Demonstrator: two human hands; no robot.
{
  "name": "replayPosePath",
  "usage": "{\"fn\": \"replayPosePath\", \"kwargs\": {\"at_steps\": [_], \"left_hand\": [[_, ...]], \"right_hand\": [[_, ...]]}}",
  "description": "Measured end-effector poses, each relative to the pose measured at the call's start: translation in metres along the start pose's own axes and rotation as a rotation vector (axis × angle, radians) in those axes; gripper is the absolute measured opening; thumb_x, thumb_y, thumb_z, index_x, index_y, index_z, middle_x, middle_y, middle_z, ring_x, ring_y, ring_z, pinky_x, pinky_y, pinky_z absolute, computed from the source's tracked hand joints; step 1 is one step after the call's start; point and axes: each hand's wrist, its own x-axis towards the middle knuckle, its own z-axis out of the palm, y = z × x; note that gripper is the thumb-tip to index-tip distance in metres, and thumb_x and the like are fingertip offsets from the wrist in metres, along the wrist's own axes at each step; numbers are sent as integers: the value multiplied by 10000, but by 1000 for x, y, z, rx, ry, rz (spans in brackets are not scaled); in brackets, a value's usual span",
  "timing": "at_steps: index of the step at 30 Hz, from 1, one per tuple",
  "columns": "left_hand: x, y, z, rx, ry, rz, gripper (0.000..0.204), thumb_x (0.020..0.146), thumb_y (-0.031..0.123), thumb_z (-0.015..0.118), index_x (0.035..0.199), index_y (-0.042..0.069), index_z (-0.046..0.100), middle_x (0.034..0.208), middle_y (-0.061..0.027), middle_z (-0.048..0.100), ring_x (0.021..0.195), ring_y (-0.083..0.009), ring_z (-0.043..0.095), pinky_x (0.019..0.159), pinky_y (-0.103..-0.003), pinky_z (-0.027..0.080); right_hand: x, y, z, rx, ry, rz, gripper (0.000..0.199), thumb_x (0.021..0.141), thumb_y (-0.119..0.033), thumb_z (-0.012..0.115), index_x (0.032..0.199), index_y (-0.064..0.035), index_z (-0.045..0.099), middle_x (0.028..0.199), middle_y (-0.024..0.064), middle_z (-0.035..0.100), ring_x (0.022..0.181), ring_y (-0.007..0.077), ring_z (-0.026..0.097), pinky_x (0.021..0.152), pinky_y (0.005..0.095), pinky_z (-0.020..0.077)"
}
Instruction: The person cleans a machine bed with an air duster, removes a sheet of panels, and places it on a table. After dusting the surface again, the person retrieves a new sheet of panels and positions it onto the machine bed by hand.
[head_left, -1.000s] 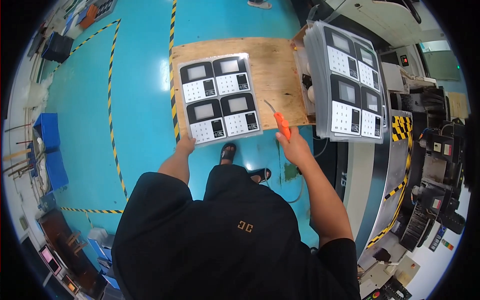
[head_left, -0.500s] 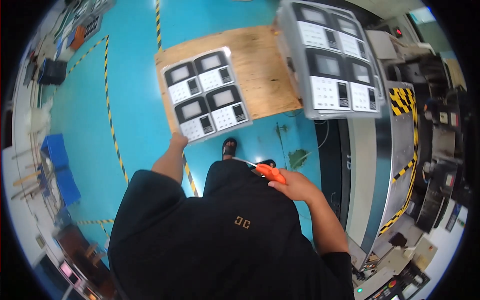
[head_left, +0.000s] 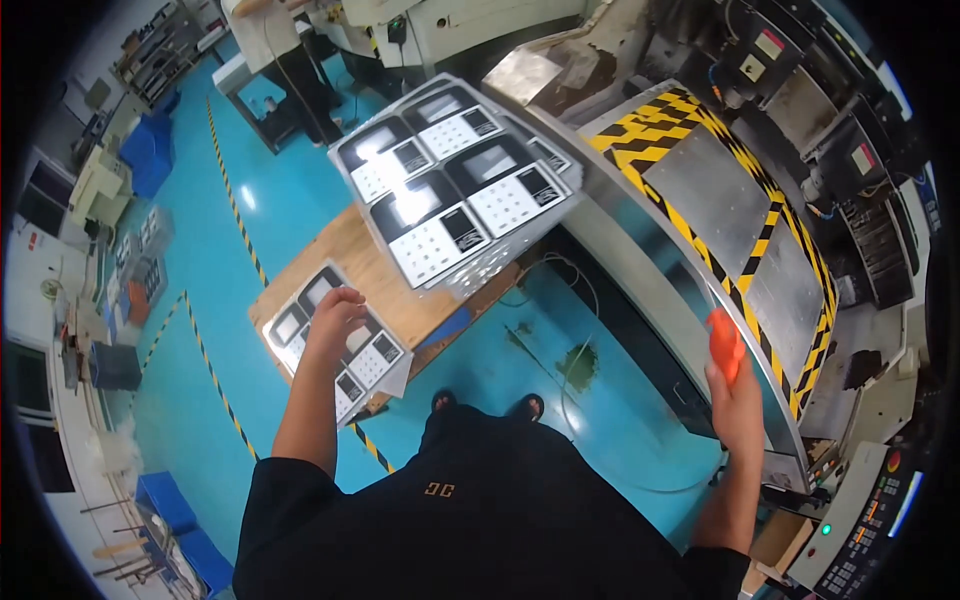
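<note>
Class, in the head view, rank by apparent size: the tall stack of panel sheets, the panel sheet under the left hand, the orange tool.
1. Tall stack of black-and-white panel sheets, though it sits nearer the camera.
2. Flat panel sheet on the wooden pallet.
3. Orange-handled tool.

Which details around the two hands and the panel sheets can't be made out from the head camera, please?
- Orange-handled tool: its working end is blurred and lost against the machine; the right hand covers the handle's lower part.
- Lower panel sheet: the left hand covers part of it.
- Upper stack of panel sheets: motion blur hides the sheet count.
- Feet: mostly hidden by the person's torso.

glossy teal floor [head_left: 290,200], hazard-striped machinery [head_left: 700,150]
</note>
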Motion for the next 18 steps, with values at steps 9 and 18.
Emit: {"fn": "replayPosePath", "kwargs": {"at_steps": [9,18], "left_hand": [[0,55,198,383,-215,177,99,751,42,498,774,78,587,669,6,522,628,-97,481,543,-230,361],[62,-51,304,910,-1034,440,312,774,91,546,1078,44,596,1005,-105,631,1001,-254,615,857,-336,501]], "right_hand": [[-73,61,25,80,-116,514,438,850,-385,697,1053,-29,543,881,181,655,853,372,641,749,408,498],[-60,127,-68,35,378,545,395,888,-359,652,1047,-3,584,904,200,654,844,367,636,747,405,494]]}}
